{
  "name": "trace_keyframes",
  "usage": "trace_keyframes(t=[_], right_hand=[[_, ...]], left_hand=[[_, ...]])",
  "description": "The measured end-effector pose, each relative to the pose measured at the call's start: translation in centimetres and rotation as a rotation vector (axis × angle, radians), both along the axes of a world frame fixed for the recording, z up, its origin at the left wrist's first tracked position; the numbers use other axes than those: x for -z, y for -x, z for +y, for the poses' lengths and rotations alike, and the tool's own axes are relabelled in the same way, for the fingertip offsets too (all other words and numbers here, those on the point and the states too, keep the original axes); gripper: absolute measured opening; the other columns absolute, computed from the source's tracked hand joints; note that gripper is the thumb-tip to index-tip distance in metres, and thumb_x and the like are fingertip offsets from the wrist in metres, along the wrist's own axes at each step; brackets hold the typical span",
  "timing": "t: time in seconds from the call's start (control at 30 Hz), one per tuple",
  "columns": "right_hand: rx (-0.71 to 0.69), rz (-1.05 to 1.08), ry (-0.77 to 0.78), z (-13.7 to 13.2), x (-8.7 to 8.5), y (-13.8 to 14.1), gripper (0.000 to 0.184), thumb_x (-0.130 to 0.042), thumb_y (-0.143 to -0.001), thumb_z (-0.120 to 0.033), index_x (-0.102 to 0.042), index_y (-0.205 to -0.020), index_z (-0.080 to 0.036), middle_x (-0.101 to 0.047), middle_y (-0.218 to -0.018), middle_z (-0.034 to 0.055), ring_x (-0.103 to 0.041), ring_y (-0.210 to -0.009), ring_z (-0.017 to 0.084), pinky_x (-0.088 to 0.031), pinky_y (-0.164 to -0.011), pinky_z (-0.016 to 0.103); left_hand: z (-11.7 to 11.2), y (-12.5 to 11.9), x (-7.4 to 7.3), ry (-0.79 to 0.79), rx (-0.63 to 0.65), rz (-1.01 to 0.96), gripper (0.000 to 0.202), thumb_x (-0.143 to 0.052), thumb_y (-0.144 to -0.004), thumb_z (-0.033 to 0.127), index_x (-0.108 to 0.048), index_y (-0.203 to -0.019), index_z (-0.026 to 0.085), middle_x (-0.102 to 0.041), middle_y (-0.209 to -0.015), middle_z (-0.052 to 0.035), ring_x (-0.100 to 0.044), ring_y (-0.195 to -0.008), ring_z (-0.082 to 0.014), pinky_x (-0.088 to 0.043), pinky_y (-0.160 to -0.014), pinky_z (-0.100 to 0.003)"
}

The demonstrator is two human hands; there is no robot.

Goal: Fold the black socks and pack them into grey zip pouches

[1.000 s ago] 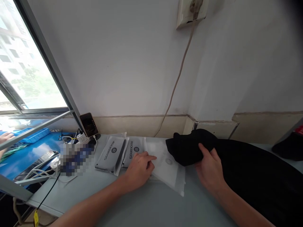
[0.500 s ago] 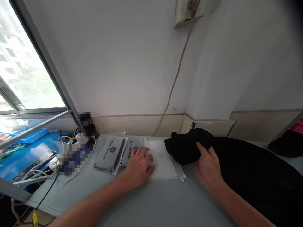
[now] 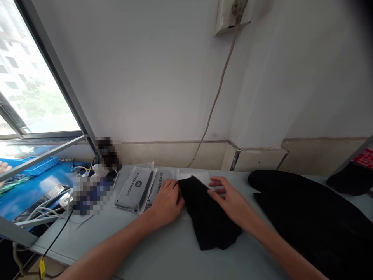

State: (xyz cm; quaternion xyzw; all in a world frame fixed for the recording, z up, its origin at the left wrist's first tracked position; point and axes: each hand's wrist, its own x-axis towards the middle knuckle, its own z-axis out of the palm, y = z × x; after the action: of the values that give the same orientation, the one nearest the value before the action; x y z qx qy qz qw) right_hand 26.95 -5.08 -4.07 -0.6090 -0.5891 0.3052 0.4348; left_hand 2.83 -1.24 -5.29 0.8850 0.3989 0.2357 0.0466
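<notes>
A folded black cloth piece [image 3: 208, 216] lies slantwise on the table, partly over a clear zip bag [image 3: 201, 175]. My left hand [image 3: 166, 202] is at the cloth's upper left corner, fingers curled and thumb against its edge; the exact grip is partly hidden. Over the cloth's right side is my right hand [image 3: 233, 202], its fingers apart and its thumb touching the fabric. Just left of my left hand, a grey ROCKBROS packet [image 3: 159, 181] is partly covered by it. Another grey ROCKBROS packet [image 3: 135, 188] in clear plastic lies further left.
A large spread of black cloth [image 3: 309, 217] covers the table's right side. White cables [image 3: 52, 214] and a blue tray [image 3: 42, 165] are at the left, behind a metal frame bar [image 3: 43, 157]. A cord [image 3: 218, 87] hangs from the wall socket [image 3: 233, 17].
My right hand has brought the black cloth piece leftward from the larger pile onto the clear bag, and its fingers have spread. My left hand has shifted slightly to the cloth's edge.
</notes>
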Motion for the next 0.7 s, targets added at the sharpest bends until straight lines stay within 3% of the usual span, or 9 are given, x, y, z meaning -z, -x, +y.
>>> trace_keyframes(t=[0.07, 0.1, 0.17, 0.27, 0.37, 0.5, 0.57, 0.6, 0.7], right_hand=[[0.076, -0.31, -0.143, -0.4, 0.1, 0.2, 0.036, -0.054, -0.091, -0.054, -0.059, -0.11, -0.024, -0.068, -0.114, 0.0118, -0.063, -0.104, 0.032, -0.05, -0.092, 0.05], [0.042, -0.406, -0.166, -0.7, -0.1, 0.3, 0.033, -0.051, -0.094, -0.055, -0.059, -0.104, -0.024, -0.067, -0.107, 0.0108, -0.062, -0.101, 0.031, -0.05, -0.091, 0.049], [-0.141, -0.527, -0.126, -1.6, -0.7, 0.6, 0.032, -0.054, -0.095, -0.057, -0.058, -0.093, -0.025, -0.066, -0.095, 0.0072, -0.061, -0.092, 0.029, -0.049, -0.086, 0.047], [-0.365, -0.625, -0.085, -2.9, -1.8, 1.2, 0.027, -0.06, -0.094, -0.05, -0.057, -0.086, -0.025, -0.065, -0.095, 0.0054, -0.057, -0.092, 0.028, -0.047, -0.085, 0.045], [-0.493, -0.498, -0.013, -3.4, -3.0, 1.1, 0.025, -0.046, -0.102, -0.041, -0.056, -0.086, -0.025, -0.063, -0.093, 0.0034, -0.055, -0.091, 0.025, -0.046, -0.083, 0.041], [-0.627, -0.097, 0.202, -2.4, -4.5, -1.8, 0.032, -0.046, -0.101, -0.052, -0.054, -0.088, -0.025, -0.06, -0.086, -0.0007, -0.056, -0.081, 0.019, -0.048, -0.076, 0.032], [-0.576, -0.084, 0.202, -1.4, -4.4, -4.4, 0.031, -0.047, -0.099, -0.051, -0.056, -0.087, -0.025, -0.063, -0.09, 0.0006, -0.059, -0.086, 0.02, -0.049, -0.08, 0.033], [-0.48, -0.167, 0.193, -0.9, -4.1, -5.7, 0.029, -0.049, -0.098, -0.049, -0.057, -0.085, -0.024, -0.065, -0.089, 0.0014, -0.061, -0.085, 0.022, -0.049, -0.079, 0.033], [0.014, -0.551, 0.139, 0.5, -2.9, -8.6, 0.023, -0.046, -0.094, -0.043, -0.057, -0.085, -0.025, -0.068, -0.087, 0.0061, -0.063, -0.076, 0.026, -0.047, -0.069, 0.037]], left_hand=[[0.1, 0.1, 0.1, -0.008, -0.026, -0.015, 0.02, -0.054, -0.088, 0.011, -0.054, -0.105, 0.021, -0.063, -0.114, -0.0077, -0.061, -0.113, -0.027, -0.044, -0.112, -0.053], [0.2, 0.1, 0.1, -0.01, -0.031, -0.03, 0.02, -0.055, -0.087, 0.011, -0.053, -0.103, 0.021, -0.063, -0.113, -0.0074, -0.061, -0.11, -0.0269, -0.048, -0.106, -0.052], [0.2, 0.2, 0.0, -0.017, -0.021, -0.065, 0.018, -0.054, -0.087, 0.012, -0.051, -0.102, 0.022, -0.062, -0.112, -0.0069, -0.061, -0.109, -0.0268, -0.052, -0.098, -0.049], [0.1, 0.3, -0.1, -0.021, 0.064, -0.073, 0.018, -0.052, -0.093, 0.014, -0.05, -0.109, 0.023, -0.063, -0.116, -0.0063, -0.06, -0.114, -0.0254, -0.048, -0.107, -0.049], [0.2, 0.4, 0.0, -0.005, 0.138, -0.02, 0.028, -0.051, -0.095, 0.016, -0.047, -0.122, 0.023, -0.063, -0.124, -0.0075, -0.06, -0.122, -0.0254, -0.035, -0.12, -0.051], [0.4, 0.7, 0.4, 0.02, 0.132, 0.043, 0.038, -0.053, -0.09, 0.012, -0.044, -0.125, 0.023, -0.064, -0.124, -0.0087, -0.061, -0.122, -0.0265, -0.031, -0.123, -0.053], [0.5, 0.7, 0.5, 0.029, 0.12, 0.054, 0.037, -0.054, -0.088, 0.011, -0.045, -0.122, 0.023, -0.065, -0.12, -0.0074, -0.062, -0.118, -0.0262, -0.03, -0.123, -0.054], [0.5, 0.7, 0.5, 0.035, 0.114, 0.056, 0.036, -0.054, -0.088, 0.011, -0.046, -0.12, 0.024, -0.065, -0.117, -0.0066, -0.063, -0.115, -0.0259, -0.03, -0.123, -0.054], [0.3, 0.6, 0.5, 0.047, 0.095, 0.045, 0.029, -0.058, -0.091, 0.017, -0.048, -0.117, 0.024, -0.066, -0.114, -0.005, -0.065, -0.112, -0.0248, -0.029, -0.124, -0.054]])
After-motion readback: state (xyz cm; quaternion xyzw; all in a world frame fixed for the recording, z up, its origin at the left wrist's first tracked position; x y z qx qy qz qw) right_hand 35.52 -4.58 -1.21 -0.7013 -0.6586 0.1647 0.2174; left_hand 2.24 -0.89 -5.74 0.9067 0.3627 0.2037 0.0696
